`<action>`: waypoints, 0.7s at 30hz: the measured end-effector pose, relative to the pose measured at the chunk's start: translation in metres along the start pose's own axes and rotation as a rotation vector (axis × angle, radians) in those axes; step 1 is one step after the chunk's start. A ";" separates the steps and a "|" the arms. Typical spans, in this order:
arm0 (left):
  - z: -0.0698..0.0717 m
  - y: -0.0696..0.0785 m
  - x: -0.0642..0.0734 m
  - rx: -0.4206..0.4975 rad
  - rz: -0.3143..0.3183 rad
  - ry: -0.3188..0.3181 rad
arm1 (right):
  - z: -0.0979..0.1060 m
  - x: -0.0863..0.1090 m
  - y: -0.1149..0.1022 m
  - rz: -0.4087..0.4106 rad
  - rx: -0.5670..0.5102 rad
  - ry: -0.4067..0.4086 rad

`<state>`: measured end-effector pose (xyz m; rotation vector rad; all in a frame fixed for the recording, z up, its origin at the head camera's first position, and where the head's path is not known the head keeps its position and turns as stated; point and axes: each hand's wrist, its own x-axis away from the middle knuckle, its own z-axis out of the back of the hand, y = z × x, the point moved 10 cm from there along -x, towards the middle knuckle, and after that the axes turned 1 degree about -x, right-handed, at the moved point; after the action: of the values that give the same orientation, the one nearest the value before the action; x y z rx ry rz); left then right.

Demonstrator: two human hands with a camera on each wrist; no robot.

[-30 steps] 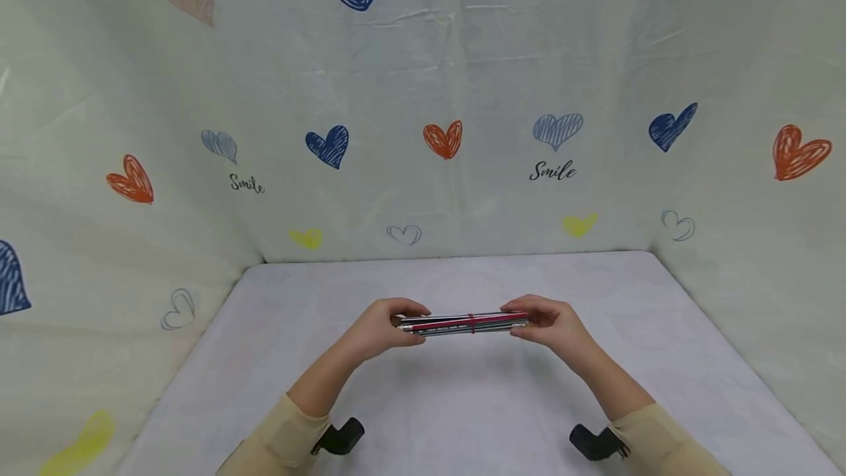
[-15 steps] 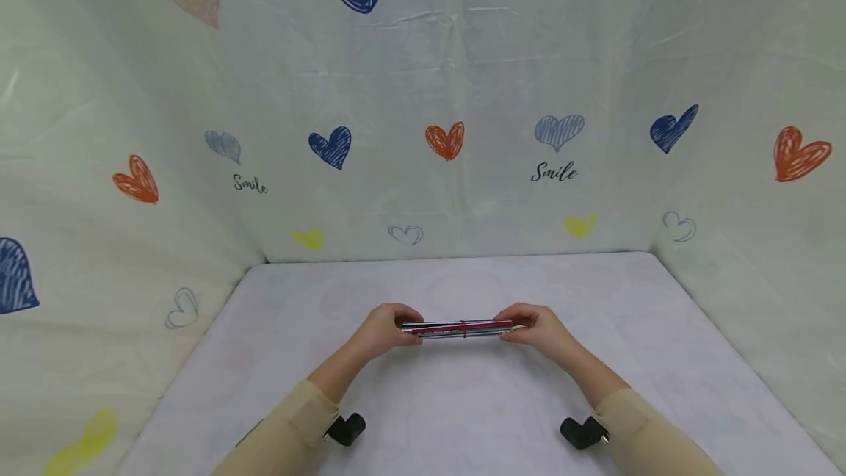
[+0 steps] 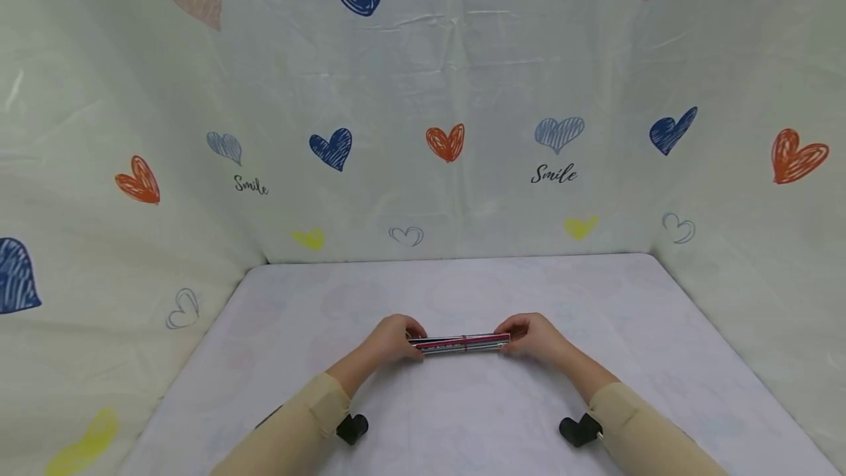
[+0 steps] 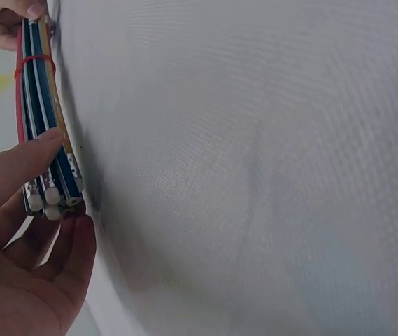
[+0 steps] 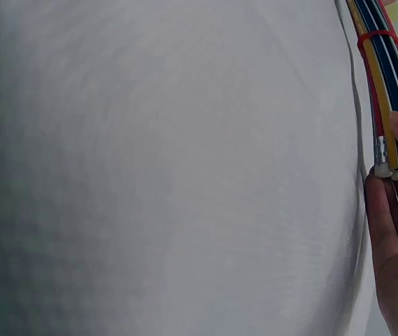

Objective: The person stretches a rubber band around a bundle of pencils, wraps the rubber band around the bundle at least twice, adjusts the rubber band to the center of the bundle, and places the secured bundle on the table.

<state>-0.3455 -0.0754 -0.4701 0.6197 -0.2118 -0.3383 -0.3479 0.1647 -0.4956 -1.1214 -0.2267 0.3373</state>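
A bundle of pencils (image 3: 456, 344), several together with white erasers at the ends, lies crosswise between the two hands. Round its middle runs a red rubber band (image 4: 35, 64). My left hand (image 3: 391, 340) grips the bundle's left end, the thumb along the near side and the fingers behind. At the other end my right hand (image 3: 537, 336) holds it the same way, and in the right wrist view the thumb presses on the pencils above the eraser ends. The bundle is level, low over the white tabletop.
A white cloth-covered table (image 3: 463, 417) spreads under both hands. Behind it and at the sides hangs a pale curtain (image 3: 396, 65) printed with hearts and "Smile". Black wrist cameras (image 3: 352, 428) sit by both sleeves.
Both hands have lowered the pencil bundle toward the table and brought it slightly nearer. The right hand has shifted a little to the left before coming down.
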 end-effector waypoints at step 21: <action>-0.008 -0.008 -0.001 -0.021 -0.011 -0.080 | -0.007 0.001 -0.005 0.011 0.076 -0.106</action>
<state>-0.3461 -0.0770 -0.4811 0.5871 -0.2814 -0.3754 -0.3436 0.1576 -0.4942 -1.0308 -0.2991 0.4122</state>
